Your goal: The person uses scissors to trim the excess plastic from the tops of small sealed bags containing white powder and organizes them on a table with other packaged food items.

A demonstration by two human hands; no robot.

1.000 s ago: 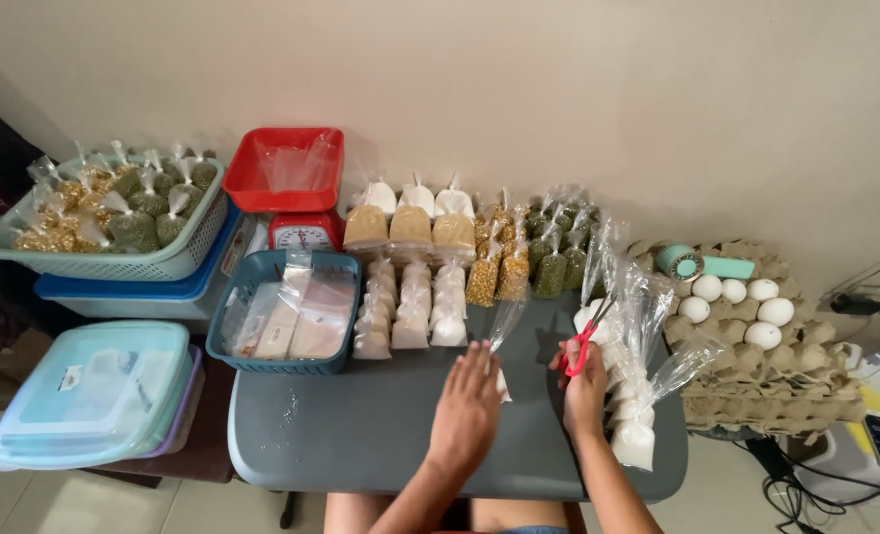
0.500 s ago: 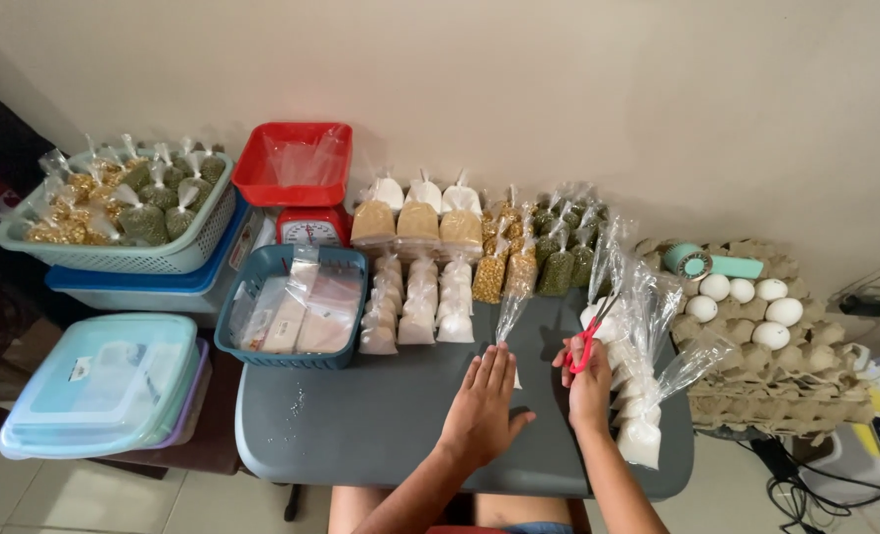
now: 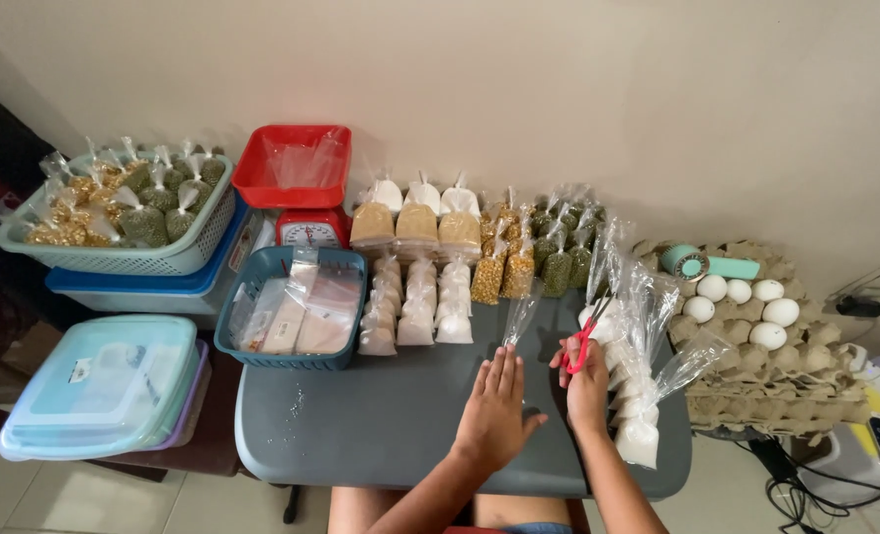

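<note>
Left hand (image 3: 496,410) flat on bag (image 3: 515,326), fingers extended.

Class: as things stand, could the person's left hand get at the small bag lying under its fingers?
Probably yes. The left hand lies flat over the small bag on the grey table, nothing between; the right hand holds red scissors alongside.

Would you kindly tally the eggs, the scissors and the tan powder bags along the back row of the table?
Eggs: 6
Red scissors, in the right hand: 1
Tan powder bags: 3
Total: 10
</note>
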